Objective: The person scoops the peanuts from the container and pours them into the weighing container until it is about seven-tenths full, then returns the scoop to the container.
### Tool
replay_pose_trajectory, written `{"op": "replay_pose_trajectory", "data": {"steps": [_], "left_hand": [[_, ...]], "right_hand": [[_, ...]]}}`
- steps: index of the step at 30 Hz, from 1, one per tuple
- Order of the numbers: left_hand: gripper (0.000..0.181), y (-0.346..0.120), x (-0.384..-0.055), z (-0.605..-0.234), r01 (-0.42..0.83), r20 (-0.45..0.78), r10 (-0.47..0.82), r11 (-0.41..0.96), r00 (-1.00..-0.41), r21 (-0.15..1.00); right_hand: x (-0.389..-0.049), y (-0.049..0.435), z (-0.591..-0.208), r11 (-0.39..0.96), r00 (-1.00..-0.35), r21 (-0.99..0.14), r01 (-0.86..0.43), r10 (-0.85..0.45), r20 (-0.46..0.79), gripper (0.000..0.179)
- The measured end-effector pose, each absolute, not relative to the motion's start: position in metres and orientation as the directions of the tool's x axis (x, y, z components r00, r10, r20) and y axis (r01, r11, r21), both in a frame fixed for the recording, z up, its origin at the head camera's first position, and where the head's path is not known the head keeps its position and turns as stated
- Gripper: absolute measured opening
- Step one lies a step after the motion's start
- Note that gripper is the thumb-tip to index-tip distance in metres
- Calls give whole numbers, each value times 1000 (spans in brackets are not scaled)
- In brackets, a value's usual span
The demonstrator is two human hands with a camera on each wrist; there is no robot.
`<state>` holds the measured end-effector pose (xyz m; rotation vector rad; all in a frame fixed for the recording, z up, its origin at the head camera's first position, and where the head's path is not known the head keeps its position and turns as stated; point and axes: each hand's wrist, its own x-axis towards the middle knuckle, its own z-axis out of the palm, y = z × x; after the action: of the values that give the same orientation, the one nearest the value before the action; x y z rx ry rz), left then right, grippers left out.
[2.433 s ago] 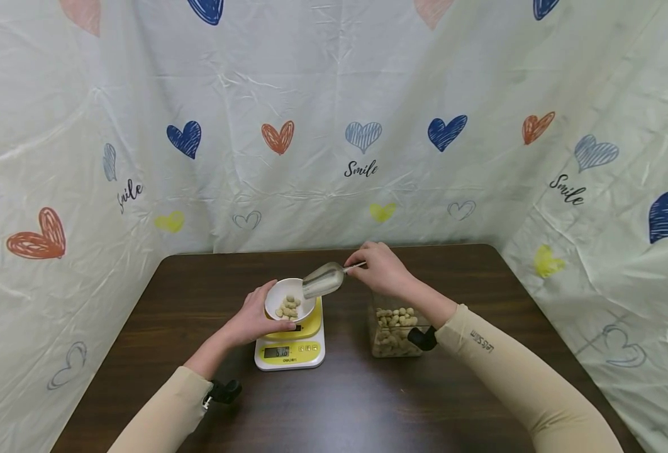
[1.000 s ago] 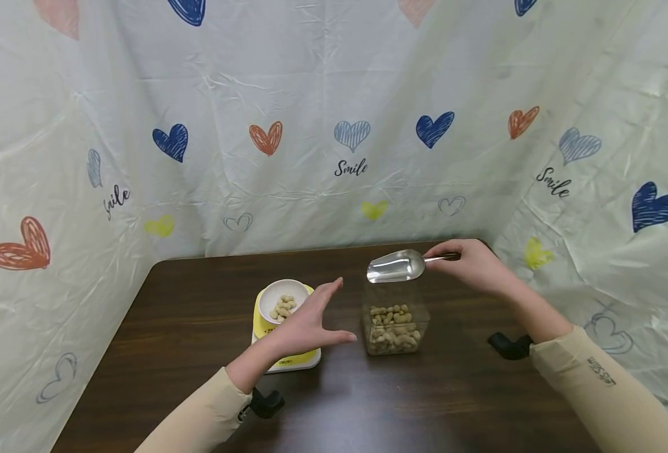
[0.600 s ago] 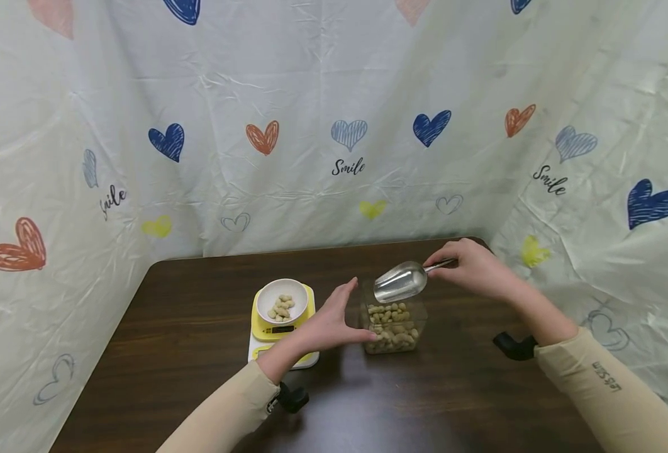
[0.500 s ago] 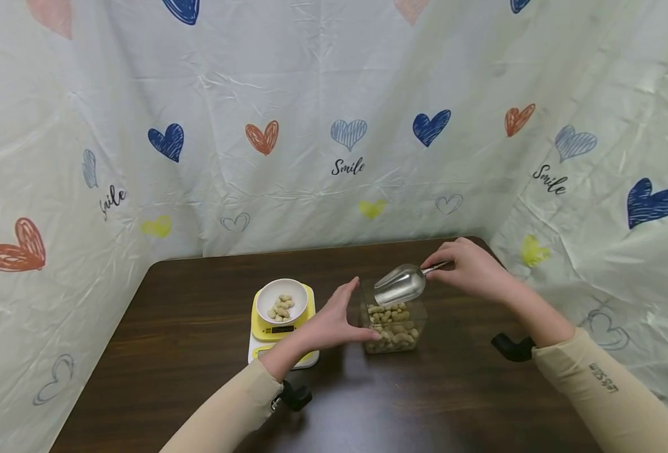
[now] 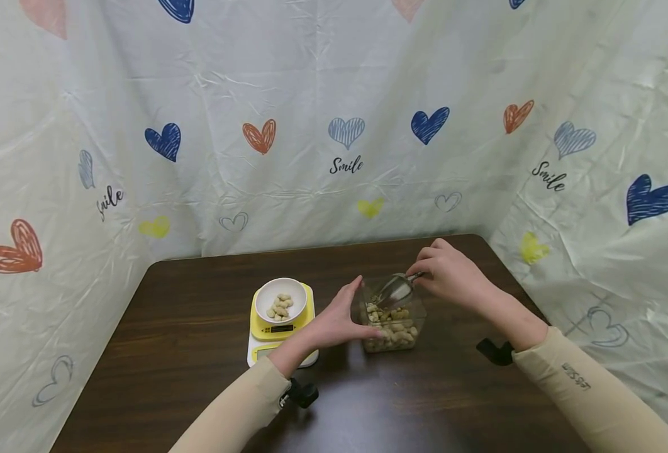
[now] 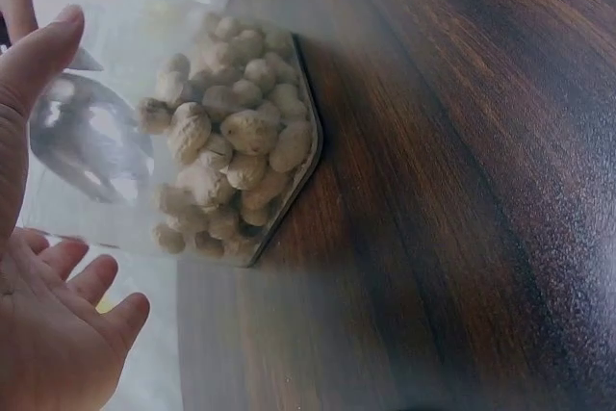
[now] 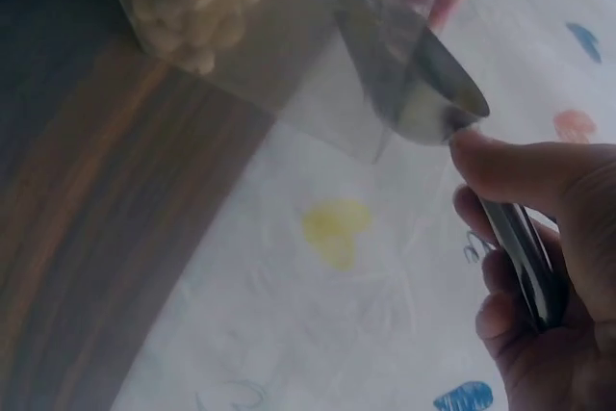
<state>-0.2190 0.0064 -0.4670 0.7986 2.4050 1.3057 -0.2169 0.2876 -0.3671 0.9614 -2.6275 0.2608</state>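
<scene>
My right hand (image 5: 453, 274) grips the handle of a metal scoop (image 5: 395, 290) from the right. The scoop tilts down into a clear plastic box (image 5: 421, 321), its lip at the peanuts (image 5: 396, 332). In the right wrist view, the fingers (image 7: 499, 320) wrap the handle. My left hand (image 5: 334, 322) holds the box's left side, thumb at the front and fingers towards the back. In the left wrist view, the box lies between the thumb (image 6: 38, 60) and the fingers, and the scoop bowl (image 6: 91, 137) shows through the wall.
Left of the box stands a yellow and white kitchen scale (image 5: 258, 327). It bears a white bowl (image 5: 266, 296) with several peanuts, and my left forearm partly covers its front. The dark wooden table (image 5: 198, 302) ends at a heart-patterned curtain (image 5: 300, 207).
The scoop has left the bowl, swung right, and come down into the box. My left hand has let go of the bowl and moved right to the box.
</scene>
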Motion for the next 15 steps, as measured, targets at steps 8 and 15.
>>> {"op": "replay_pose_trajectory", "data": {"steps": [8, 15], "left_hand": [[117, 7, -220, -466, 343, 25, 601, 421, -799, 840], [113, 8, -223, -466, 353, 28, 610, 419, -792, 836]], "right_hand": [[-218, 277, -380, 690, -591, 74, -720, -666, 456, 21], [-221, 265, -388, 622, -489, 203, -756, -743, 457, 16]]}}
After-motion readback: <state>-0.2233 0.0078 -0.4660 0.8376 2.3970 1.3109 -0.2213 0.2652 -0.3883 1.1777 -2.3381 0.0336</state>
